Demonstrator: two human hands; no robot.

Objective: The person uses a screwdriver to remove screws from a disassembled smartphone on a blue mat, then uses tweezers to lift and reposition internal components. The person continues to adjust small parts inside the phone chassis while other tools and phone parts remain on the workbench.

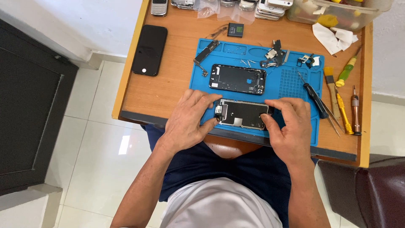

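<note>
A phone screen panel [244, 114], back side up with metal shielding, lies at the near edge of a blue repair mat [291, 84]. My left hand [190, 120] grips its left end, thumb and fingers pinching by a small black part. My right hand [289, 124] holds its right end the same way. Just beyond it on the mat lies an opened phone body [238, 79], dark inside. A logic board [206, 52] rests at the mat's far left corner, and small loose parts [274, 57] lie at the far side.
A black phone [149, 49] lies face up at the wooden table's left. Screwdrivers [314, 99], a brush and tweezers lie right of the mat. Several old phones and a plastic tub [337, 12] line the far edge. A dark chair [371, 190] stands at my right.
</note>
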